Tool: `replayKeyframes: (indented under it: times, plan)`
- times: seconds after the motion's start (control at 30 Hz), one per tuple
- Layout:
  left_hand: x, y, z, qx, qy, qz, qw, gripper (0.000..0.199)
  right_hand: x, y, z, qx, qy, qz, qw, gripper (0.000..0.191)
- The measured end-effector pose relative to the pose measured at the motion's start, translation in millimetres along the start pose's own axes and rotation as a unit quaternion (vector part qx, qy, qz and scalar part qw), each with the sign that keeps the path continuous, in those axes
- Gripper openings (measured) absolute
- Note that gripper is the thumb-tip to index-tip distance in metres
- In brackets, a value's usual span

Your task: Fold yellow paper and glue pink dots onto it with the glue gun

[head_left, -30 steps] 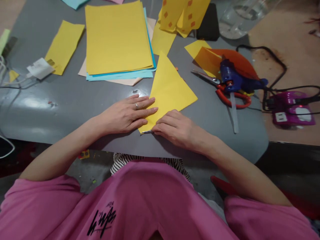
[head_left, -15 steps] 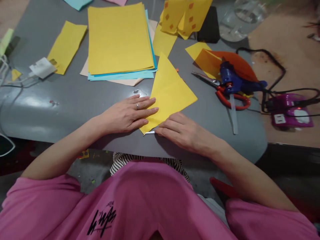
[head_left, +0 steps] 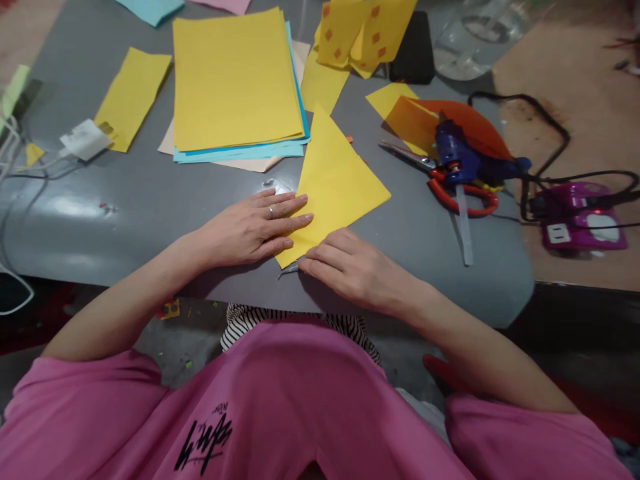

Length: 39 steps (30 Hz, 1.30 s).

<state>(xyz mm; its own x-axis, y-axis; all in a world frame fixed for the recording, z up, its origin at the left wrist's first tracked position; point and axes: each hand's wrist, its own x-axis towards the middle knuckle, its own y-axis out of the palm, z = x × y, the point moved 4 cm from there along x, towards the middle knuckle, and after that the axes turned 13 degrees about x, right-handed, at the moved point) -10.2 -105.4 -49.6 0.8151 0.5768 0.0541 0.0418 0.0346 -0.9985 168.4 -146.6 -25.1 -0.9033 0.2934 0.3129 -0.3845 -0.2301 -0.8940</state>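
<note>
A folded-looking triangular sheet of yellow paper (head_left: 340, 173) lies on the grey table, its narrow corner near the front edge. My left hand (head_left: 263, 223) rests flat on its lower left part, fingers stretched out. Closed around a slim pointed tool (head_left: 289, 270), my right hand (head_left: 357, 267) sits at the paper's lower edge. Only the thin, shiny tip of the tool shows by the bottom corner; the rest is hidden in the fingers, so its exact kind is unclear.
Behind the paper lies a stack of yellow and blue sheets (head_left: 237, 80). To the right are red-handled scissors (head_left: 470, 210), a blue glue gun (head_left: 463, 157) and a purple power socket (head_left: 580, 217). A black phone (head_left: 414, 50) and a white plug (head_left: 86, 139) lie further off.
The right hand has shifted slightly left, and the tool's tip has swung a little down and away from the paper's corner. The left hand stays on the sheet.
</note>
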Motion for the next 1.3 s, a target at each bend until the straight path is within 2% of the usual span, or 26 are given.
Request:
replayKeyframes:
  times: [0.17, 0.4, 0.57, 0.67, 0.73, 0.83, 0.93, 1.03, 1.1, 1.2, 1.27, 1.3]
  plan:
    - [-1, -1.1, 0, -0.008, 0.0, -0.002, 1.0, 0.051, -12, -1, -4, -0.003, 0.02, -0.002, 1.0, 0.023]
    - [3, -4.8, 3, -0.034, -0.02, 0.013, 0.999, 0.051, -59, -21, -38, -0.023, 0.192, -0.052, 0.98, 0.017]
    - [7, -16.0, 12, -0.113, -0.047, 0.051, 0.991, 0.051, -75, -49, -74, -0.069, 0.31, -0.12, 0.941, 0.015]
    - [10, -24.7, 16, -0.167, -0.068, 0.066, 0.981, 0.05, -69, -63, -103, -0.115, 0.375, -0.158, 0.906, 0.017]
    - [12, -30.2, 17, -0.193, -0.095, 0.059, 0.975, 0.052, -61, -70, -116, -0.142, 0.395, -0.172, 0.891, 0.021]
    - [14, -38.9, 23, -0.212, -0.158, 0.016, 0.964, 0.056, -50, -75, -120, -0.157, 0.379, -0.179, 0.895, 0.03]
    - [14, -47.8, 37, -0.236, -0.233, -0.049, 0.942, 0.057, -46, -71, -112, -0.119, 0.343, -0.209, 0.908, 0.03]
    - [22, -58.0, 59, -0.292, -0.291, -0.152, 0.899, 0.061, -49, -63, -108, -0.069, 0.327, -0.252, 0.908, 0.025]
    - [35, -65.9, 74, -0.329, -0.297, -0.243, 0.863, 0.063, -50, -58, -107, -0.047, 0.315, -0.263, 0.911, 0.025]
    - [67, -72.5, 88, -0.343, -0.271, -0.319, 0.841, 0.06, -45, -49, -103, -0.008, 0.257, -0.208, 0.944, 0.032]
    - [93, -71.2, 91, -0.318, -0.243, -0.333, 0.854, 0.06, -40, -43, -96, 0.017, 0.203, -0.143, 0.968, 0.042]
    - [108, -68.3, 90, -0.296, -0.222, -0.32, 0.872, 0.061, -38, -41, -93, 0.024, 0.182, -0.117, 0.976, 0.047]
